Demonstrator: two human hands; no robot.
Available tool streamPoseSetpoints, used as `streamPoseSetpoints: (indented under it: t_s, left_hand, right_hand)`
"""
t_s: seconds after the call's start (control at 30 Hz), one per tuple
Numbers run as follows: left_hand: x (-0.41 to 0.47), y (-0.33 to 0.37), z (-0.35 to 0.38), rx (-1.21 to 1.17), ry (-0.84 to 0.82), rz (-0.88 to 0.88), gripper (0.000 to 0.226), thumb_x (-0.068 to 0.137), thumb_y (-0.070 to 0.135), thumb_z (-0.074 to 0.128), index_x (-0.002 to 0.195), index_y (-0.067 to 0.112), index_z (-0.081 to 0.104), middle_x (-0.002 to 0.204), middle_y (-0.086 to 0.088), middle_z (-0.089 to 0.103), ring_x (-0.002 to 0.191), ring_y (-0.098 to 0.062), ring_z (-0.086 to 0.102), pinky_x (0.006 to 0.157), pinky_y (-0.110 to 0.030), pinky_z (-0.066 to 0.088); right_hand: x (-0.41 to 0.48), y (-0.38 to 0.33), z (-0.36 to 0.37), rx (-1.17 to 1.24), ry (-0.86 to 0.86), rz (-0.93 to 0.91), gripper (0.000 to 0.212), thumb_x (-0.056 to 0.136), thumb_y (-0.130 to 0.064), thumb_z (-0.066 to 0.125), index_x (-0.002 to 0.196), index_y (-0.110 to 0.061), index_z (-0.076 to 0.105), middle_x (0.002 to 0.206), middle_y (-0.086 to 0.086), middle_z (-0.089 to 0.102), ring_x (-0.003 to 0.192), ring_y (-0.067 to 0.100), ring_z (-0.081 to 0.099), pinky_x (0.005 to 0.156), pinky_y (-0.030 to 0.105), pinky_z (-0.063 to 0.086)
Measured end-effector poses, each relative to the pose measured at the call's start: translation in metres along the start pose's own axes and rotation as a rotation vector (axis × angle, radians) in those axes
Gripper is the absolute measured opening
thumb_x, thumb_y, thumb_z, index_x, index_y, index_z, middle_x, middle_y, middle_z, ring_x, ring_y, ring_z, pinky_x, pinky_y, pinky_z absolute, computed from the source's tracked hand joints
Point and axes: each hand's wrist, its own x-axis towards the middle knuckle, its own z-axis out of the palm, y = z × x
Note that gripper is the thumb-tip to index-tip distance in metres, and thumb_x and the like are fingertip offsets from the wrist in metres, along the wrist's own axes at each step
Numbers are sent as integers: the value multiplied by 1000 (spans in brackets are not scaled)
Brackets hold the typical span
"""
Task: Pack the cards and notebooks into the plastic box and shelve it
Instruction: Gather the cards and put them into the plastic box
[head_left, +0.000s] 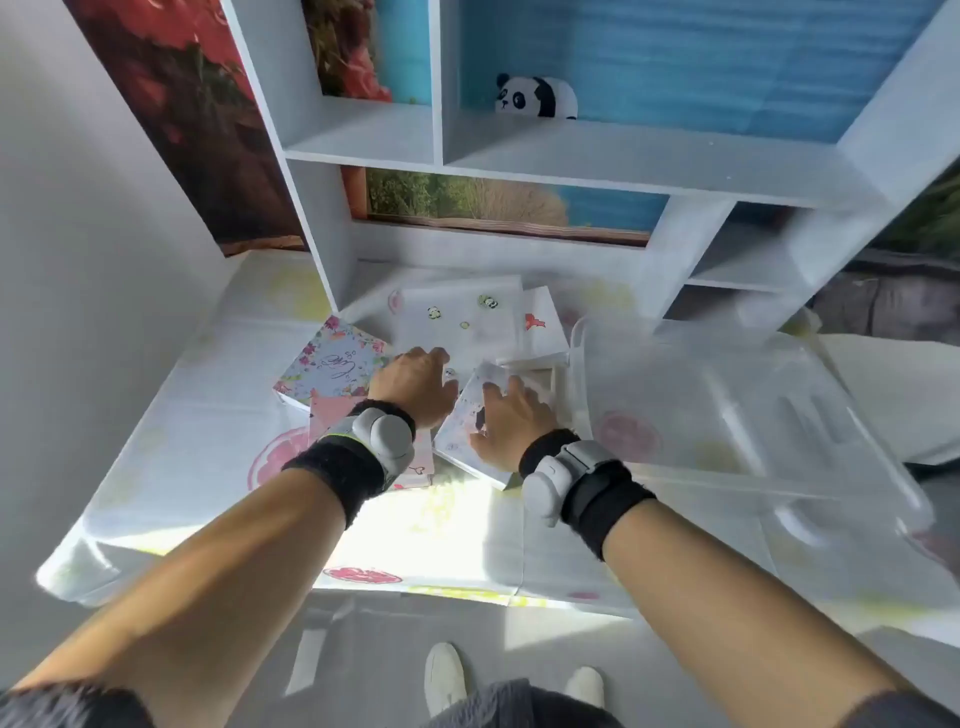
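Cards and notebooks lie scattered on the table. A floral notebook (332, 364) sits at the left, a pink card (332, 415) partly under my left wrist, a white panda-print notebook (457, 317) behind, and a card with a red figure (540, 327) to its right. My left hand (415, 387) rests on the pile, fingers curled down. My right hand (511, 421) presses flat on a white patterned notebook (462, 431). The clear plastic box (727, 415) stands on the table to the right, empty and blurred.
A white shelf unit (571, 156) stands at the back of the table, with a panda plush (537, 96) in an upper compartment. The table carries a white cloth (182, 441) with fruit prints. My shoes (444, 675) show on the floor below.
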Motion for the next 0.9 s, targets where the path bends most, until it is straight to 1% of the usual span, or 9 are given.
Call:
streamPoseSetpoints:
  t_s: [0.13, 0.23, 0.3, 0.4, 0.43, 0.5, 0.6, 0.73, 0.9]
  left_hand:
    - [8, -3, 29, -114, -175, -40, 52, 101, 37, 50, 147, 13, 46, 138, -16, 58, 127, -34, 55, 102, -44, 47]
    - [17, 3, 47, -213, -239, -72, 47, 103, 38, 45, 139, 8, 51, 129, -18, 63, 119, -36, 59, 93, -42, 47]
    - [22, 8, 57, -240, -269, -87, 28, 101, 36, 41, 109, 21, 64, 104, -10, 71, 94, -32, 67, 74, -37, 50]
    - [29, 13, 69, -245, -272, -103, 31, 94, 26, 43, 67, 38, 52, 66, 13, 59, 61, -13, 61, 51, -25, 42]
    - [30, 14, 68, -259, -286, -107, 30, 93, 25, 43, 69, 39, 54, 66, 13, 58, 60, -11, 60, 50, -24, 43]
    - [33, 14, 68, -285, -343, -100, 24, 91, 29, 42, 98, 35, 64, 87, 1, 67, 77, -21, 66, 66, -34, 56]
    - [37, 10, 74, -338, -351, -157, 43, 96, 33, 39, 132, 12, 49, 123, -14, 57, 108, -34, 59, 92, -43, 51]
    - [42, 4, 67, -500, -192, -220, 38, 105, 30, 38, 131, 3, 44, 129, -22, 56, 117, -38, 56, 90, -39, 42]
    - [45, -9, 40, -721, 2, -266, 42, 105, 41, 41, 126, 8, 56, 121, -15, 66, 109, -35, 62, 81, -35, 43]
  right_hand:
    - [3, 5, 30, 38, -34, 149, 75, 90, -48, 59, 146, -8, 30, 152, 34, 19, 133, 47, 38, 108, 47, 40]
    - [8, 7, 46, 91, 36, 228, 85, 88, -51, 61, 150, -9, 22, 153, 34, 13, 134, 47, 38, 107, 46, 43]
    - [10, 7, 53, 110, 60, 277, 93, 88, -54, 59, 155, -8, 15, 156, 34, 10, 139, 48, 31, 109, 47, 39]
    - [12, 13, 64, 160, 22, 323, 100, 91, -61, 50, 159, -7, 0, 158, 34, 13, 143, 47, 26, 115, 49, 31]
    - [12, 15, 65, 177, 16, 321, 103, 91, -63, 48, 159, -7, -5, 159, 34, 14, 144, 47, 24, 116, 50, 29]
    - [13, 17, 65, 202, 38, 286, 105, 94, -61, 49, 158, -2, -9, 158, 34, 21, 145, 46, 26, 116, 48, 29]
    - [16, 9, 60, 261, 51, 256, 102, 96, -51, 54, 157, 2, -8, 156, 32, 27, 141, 44, 31, 110, 43, 34]
    - [20, -4, 40, 460, 118, 235, 104, 97, -40, 61, 158, -7, -15, 160, 32, 8, 144, 48, 23, 114, 50, 34]
    - [34, -12, 9, 783, 297, 311, 110, 87, -45, 72, 158, -7, -3, 146, 19, 44, 129, 35, 50, 102, 46, 48]
